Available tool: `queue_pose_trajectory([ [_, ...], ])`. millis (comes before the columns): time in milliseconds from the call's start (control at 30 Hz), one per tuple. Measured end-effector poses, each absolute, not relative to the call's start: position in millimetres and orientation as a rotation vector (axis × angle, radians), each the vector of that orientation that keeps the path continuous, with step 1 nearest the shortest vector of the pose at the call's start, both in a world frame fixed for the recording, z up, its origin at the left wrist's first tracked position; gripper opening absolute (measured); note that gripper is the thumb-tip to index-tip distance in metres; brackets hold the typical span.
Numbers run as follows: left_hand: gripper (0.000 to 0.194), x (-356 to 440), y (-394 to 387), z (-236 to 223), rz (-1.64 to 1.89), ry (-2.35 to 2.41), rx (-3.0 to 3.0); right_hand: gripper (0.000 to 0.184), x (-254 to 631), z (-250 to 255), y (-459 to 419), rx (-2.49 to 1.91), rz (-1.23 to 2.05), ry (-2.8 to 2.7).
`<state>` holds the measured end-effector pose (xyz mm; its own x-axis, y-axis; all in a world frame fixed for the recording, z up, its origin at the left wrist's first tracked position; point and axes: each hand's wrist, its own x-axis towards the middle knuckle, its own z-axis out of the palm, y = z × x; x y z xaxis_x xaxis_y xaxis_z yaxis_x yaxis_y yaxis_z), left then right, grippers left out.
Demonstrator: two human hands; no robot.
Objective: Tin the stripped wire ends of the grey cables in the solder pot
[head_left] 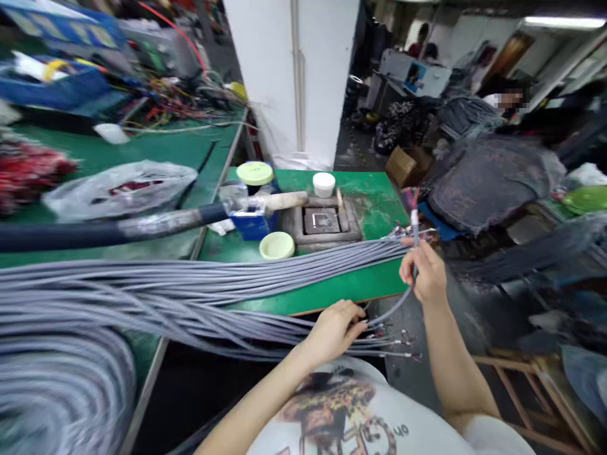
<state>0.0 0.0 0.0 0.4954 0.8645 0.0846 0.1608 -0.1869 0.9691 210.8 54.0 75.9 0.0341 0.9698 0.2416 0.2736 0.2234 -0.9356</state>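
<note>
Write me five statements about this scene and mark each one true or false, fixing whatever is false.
1. The right hand holds a grey cable near one end. True.
2. The left hand is inside the cardboard box. False: its fingertips are at a lower part of the same grey cable.
3. Coloured wire ends show at the top of the held cable. True.
4. The coiled cables lie at the upper right of the picture. False: they lie at the lower left.
5. The white tub stands on the green table. True.
</note>
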Motion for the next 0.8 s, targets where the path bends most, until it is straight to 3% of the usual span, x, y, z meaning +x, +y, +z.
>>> queue_pose_trajectory([
  [167, 0.037, -18.2, 12.4, 21.7, 1.151, 0.82, 1.008, 0.033, 193.6, 49.1, 15.3, -1.301, 1.049, -2.02],
  [300, 0.03, -21.6, 18.0, 28.0, 1.281, 0.779, 0.704, 0.034, 182.5, 32.4, 4.2, -1.266, 1.075, -2.153],
  [567, 0.025, -14.8, 16.7, 18.8, 1.245, 0.681, 0.616, 0.02, 169.1, 44.8, 14.9, -1.251, 0.833, -2.153],
  [800, 0.036, -26.1, 28.7, 21.2, 1.239, 0.522, 0.45, 0.02, 169.3, 41.5, 20.2, -1.213, 1.025, -2.09],
])
